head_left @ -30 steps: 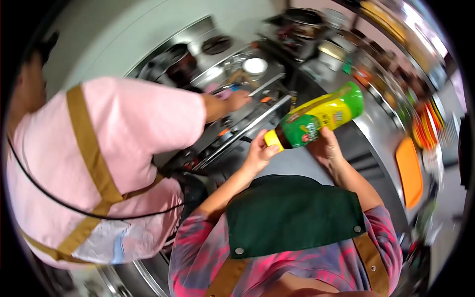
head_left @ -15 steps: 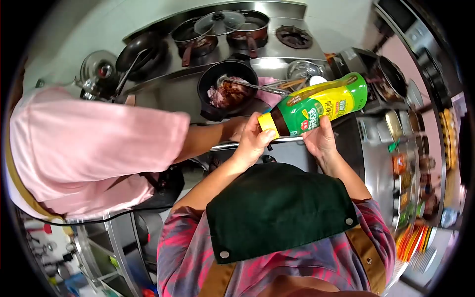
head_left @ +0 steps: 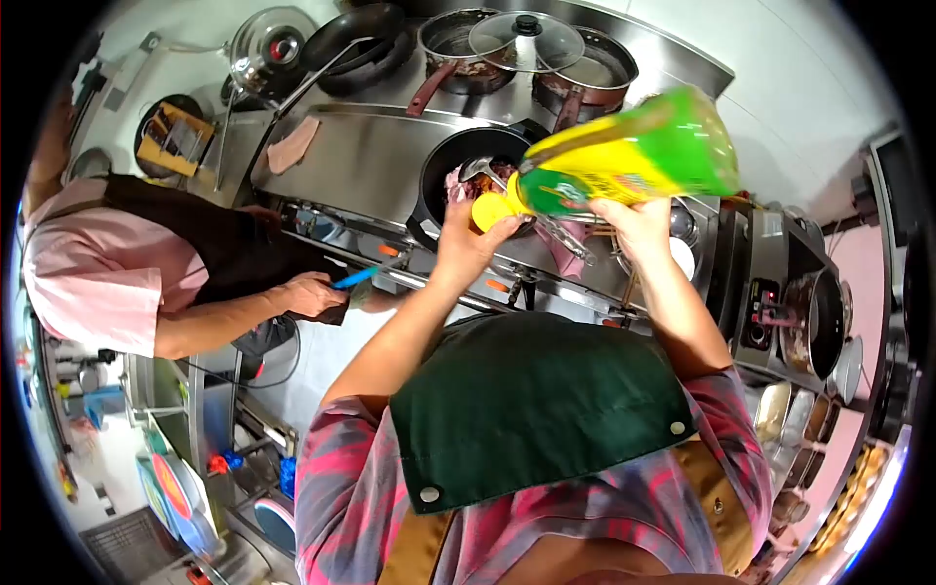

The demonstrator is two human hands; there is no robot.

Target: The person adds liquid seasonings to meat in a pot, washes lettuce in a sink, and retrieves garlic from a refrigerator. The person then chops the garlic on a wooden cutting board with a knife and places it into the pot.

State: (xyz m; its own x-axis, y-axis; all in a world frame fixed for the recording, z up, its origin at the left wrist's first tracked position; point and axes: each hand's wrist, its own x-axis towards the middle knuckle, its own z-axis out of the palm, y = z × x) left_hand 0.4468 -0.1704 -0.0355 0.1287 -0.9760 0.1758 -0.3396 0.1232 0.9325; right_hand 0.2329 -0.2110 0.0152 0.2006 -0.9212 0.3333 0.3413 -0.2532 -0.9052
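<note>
1. Glass lid (head_left: 502,41) overlaps left pan (head_left: 448,54) and right pan (head_left: 597,78), steel counter's (head_left: 361,151) back edge.
2. Black wok (head_left: 351,49) sits near back-left corner.
3. Flat pinkish piece (head_left: 292,146) lies at left edge.
4. Dark pan (head_left: 827,322) sits beside lit control panel (head_left: 763,312).

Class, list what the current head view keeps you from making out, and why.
Food in the pot: head view, partly hidden by the left hand and bottle.
Bottle's small print: head view, blurred.
Right hand: head view, some fingers hidden behind the bottle.
</note>
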